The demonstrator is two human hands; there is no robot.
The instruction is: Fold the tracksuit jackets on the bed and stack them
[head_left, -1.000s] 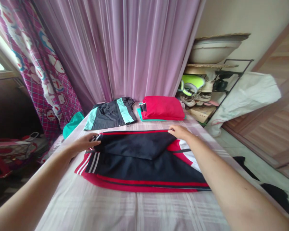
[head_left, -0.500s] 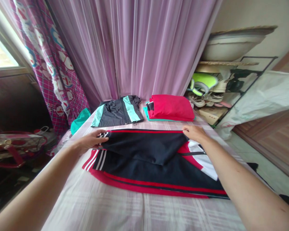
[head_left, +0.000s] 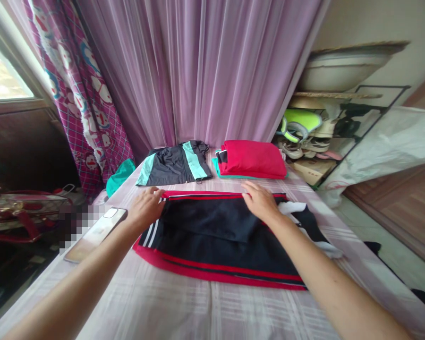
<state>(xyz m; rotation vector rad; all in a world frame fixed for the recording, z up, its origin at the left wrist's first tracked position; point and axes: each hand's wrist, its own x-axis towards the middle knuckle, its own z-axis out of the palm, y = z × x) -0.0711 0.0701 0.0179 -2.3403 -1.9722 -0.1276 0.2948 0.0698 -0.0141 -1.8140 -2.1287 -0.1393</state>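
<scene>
A black track jacket [head_left: 212, 222] with red edging and white cuff stripes lies folded in front of me, with white and black fabric [head_left: 310, 224] bunched at its right end. Red fabric shows below and behind it. My left hand [head_left: 147, 205] rests on the striped cuff end at the far left corner, fingers stretched over the edge. Near the far edge, my right hand [head_left: 260, 200] lies on the black sleeve with fingers spread. Neither hand grips the cloth.
Behind the jacket lie a folded grey and mint jacket [head_left: 170, 165] and a stack of red folded clothes [head_left: 253, 158]. A phone [head_left: 95, 233] lies left of my arm on the checked bedsheet [head_left: 184, 311]. A shoe rack [head_left: 357, 123] stands at the right, purple curtains [head_left: 198, 71] behind.
Both hands have let go of the black sleeve, which now lies flat along the far edge. My right hand has moved left. A phone has come into view beside my left arm.
</scene>
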